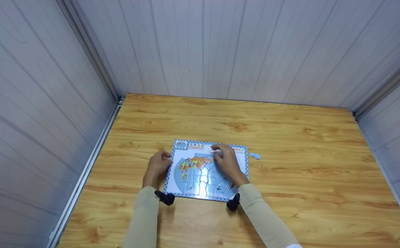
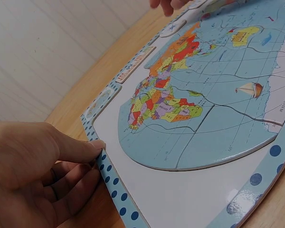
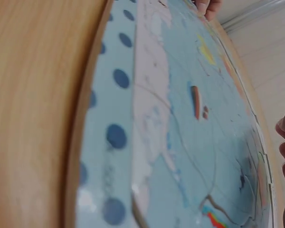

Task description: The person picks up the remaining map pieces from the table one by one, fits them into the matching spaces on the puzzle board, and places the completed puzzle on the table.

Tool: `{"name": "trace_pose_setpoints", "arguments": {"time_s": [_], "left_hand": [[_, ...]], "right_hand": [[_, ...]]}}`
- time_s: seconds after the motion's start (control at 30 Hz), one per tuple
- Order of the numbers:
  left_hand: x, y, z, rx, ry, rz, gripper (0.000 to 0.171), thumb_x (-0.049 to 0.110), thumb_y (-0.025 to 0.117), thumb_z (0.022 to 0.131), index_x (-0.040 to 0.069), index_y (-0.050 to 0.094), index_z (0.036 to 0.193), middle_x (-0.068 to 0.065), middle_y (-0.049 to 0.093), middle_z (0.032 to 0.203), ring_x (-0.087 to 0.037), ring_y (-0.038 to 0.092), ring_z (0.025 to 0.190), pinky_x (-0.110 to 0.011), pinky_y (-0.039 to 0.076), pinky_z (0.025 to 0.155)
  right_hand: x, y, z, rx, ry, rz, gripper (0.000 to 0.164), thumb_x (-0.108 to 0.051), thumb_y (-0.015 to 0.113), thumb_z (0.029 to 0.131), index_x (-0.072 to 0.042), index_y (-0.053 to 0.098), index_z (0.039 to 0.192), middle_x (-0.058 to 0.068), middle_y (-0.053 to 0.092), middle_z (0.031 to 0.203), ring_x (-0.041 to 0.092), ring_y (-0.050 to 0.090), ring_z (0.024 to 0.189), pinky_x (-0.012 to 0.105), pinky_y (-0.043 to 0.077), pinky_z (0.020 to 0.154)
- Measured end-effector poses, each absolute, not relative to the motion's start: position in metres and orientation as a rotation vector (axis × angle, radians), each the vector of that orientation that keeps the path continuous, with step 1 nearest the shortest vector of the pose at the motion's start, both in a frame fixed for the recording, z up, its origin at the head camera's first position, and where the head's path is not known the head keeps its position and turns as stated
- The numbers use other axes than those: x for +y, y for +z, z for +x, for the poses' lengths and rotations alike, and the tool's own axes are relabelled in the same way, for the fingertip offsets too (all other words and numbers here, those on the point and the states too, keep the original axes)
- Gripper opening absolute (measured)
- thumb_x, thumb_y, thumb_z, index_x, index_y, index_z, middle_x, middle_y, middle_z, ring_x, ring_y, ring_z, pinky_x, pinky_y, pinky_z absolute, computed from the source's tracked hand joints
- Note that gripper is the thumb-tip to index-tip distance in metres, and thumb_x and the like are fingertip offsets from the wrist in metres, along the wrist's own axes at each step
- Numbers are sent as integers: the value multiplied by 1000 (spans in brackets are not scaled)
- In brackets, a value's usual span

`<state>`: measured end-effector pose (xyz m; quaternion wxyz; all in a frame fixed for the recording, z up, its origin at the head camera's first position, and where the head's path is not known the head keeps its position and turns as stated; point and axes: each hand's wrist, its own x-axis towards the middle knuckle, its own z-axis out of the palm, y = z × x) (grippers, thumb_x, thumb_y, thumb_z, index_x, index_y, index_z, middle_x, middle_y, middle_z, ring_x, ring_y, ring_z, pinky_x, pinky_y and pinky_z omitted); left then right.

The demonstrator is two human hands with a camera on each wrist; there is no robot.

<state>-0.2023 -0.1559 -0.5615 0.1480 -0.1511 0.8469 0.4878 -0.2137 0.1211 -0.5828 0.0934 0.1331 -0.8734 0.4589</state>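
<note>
A world map jigsaw puzzle [image 1: 203, 172] lies on the wooden table, its blue pieces forming a rounded map inside a dotted frame [image 2: 115, 193]. My left hand [image 1: 158, 163] holds the frame's left edge, the thumb [image 2: 96, 146] on the border and the other fingers bent below it. Over the upper right of the puzzle is my right hand [image 1: 228, 162], its fingers bent and apart, with nothing seen between them. Close to its fingertips a white oval compass piece [image 2: 173, 28] lies flat near the top border. The right palm is hidden.
A loose light-blue puzzle piece [image 1: 255, 156] lies on the table just right of the frame. Pale panel walls [image 1: 203, 48] stand behind and on both sides of the wooden table [image 1: 310, 172]. Small black devices [image 1: 233, 202] are strapped at both wrists.
</note>
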Motion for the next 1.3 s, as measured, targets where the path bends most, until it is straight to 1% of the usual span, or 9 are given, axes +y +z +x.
{"name": "trace_pose_setpoints", "arguments": {"time_s": [0.2,0.37,0.67,0.9,1.07,1.3], "left_hand": [[-156,-562,-203,2454,1390,-440,22,9,62,90,7,58,111,-8,58,98,-21,54,89,-31,44,78],[-155,-562,-203,2481,1375,-422,23,9,63,89,6,58,111,-8,59,97,-21,56,89,-32,45,78],[-156,-563,-203,2487,1367,-406,25,7,63,88,5,58,113,-8,59,97,-20,55,88,-31,44,77],[-155,-562,-204,2434,1380,-459,24,8,62,90,8,57,113,-7,57,99,-20,54,90,-31,43,77],[-155,-561,-203,2430,1386,-446,24,8,61,90,8,57,114,-7,57,97,-20,53,89,-30,43,76],[-154,-561,-203,2419,1389,-463,24,8,61,90,8,57,114,-7,57,98,-20,54,89,-30,43,76]], "right_hand": [[130,-578,-212,-2542,1406,360,21,-6,61,91,-8,67,111,6,65,107,23,57,106,44,46,93],[140,-577,-210,-2516,1414,349,21,-6,62,91,-8,66,111,6,65,108,23,57,106,43,46,94],[163,-572,-204,-2503,1424,290,21,-12,63,92,-8,66,112,7,64,110,23,57,107,44,44,94],[182,-568,-202,-2469,1417,225,21,-7,64,90,-7,66,110,9,64,108,24,56,105,44,45,92],[197,-566,-200,-2463,1396,177,22,-8,65,89,-6,66,111,10,65,109,25,56,106,43,45,92],[215,-563,-197,-2486,1421,82,24,-10,64,90,-6,65,113,10,62,113,26,53,109,46,42,96]]}}
